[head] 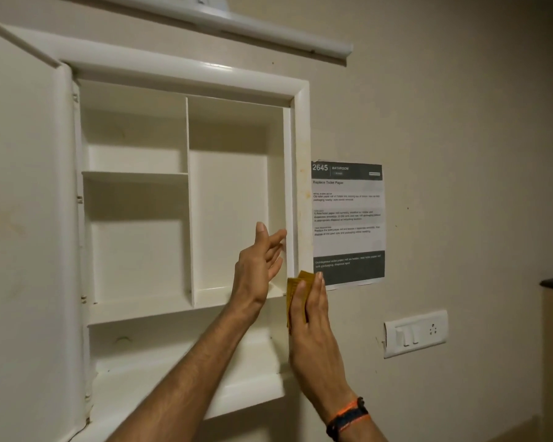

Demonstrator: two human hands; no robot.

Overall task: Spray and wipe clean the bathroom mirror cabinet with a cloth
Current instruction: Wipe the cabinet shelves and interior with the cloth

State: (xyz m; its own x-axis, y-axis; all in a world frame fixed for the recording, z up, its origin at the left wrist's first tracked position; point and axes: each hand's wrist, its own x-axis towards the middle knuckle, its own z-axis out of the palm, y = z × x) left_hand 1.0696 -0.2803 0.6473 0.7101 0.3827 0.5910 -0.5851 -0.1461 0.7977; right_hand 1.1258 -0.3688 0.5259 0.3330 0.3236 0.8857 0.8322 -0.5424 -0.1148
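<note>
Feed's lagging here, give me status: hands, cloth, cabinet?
Right hand pressing yellow cloth flat on cabinet's right frame. Left hand open, by the right compartment's edge. Cabinet door swung open, shelves bare. No spray bottle in view.

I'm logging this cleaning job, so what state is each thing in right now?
cabinet door: swung open to the left
cabinet: shelves bare, right frame stained
cloth: folded, pressed flat against the cabinet's right frame
right hand: fingers straight, presses the cloth
left hand: open, holds nothing
paper notice: stuck flat on the wall
</note>
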